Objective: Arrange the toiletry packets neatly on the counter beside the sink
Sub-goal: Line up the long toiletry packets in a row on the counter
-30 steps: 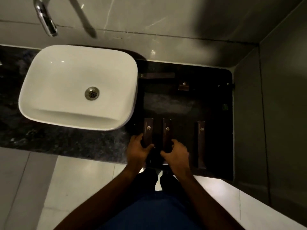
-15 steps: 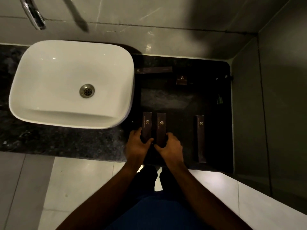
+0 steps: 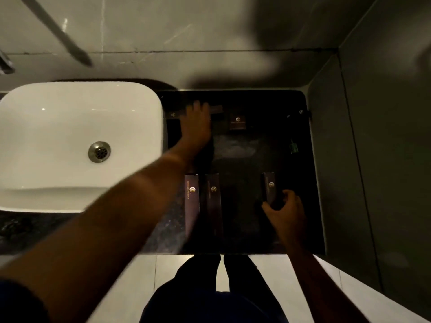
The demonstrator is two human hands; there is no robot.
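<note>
Bathroom — white basin (image 3: 70, 127), dark counter (image 3: 245, 150), tiled walls (image 3: 210, 31).

L hand (image 3: 197, 123) blurred; hides far packet (image 3: 215, 110).

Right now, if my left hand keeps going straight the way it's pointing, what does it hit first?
Your left hand already overlaps the long packet lying crosswise at the back of the counter, so that comes first, then probably the tiled wall. Contact is unclear through blur.

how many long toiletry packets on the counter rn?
4. Two side by side near the front edge, one to their right at the right hand, one along the back under the left hand. Dim; more may hide.
</note>
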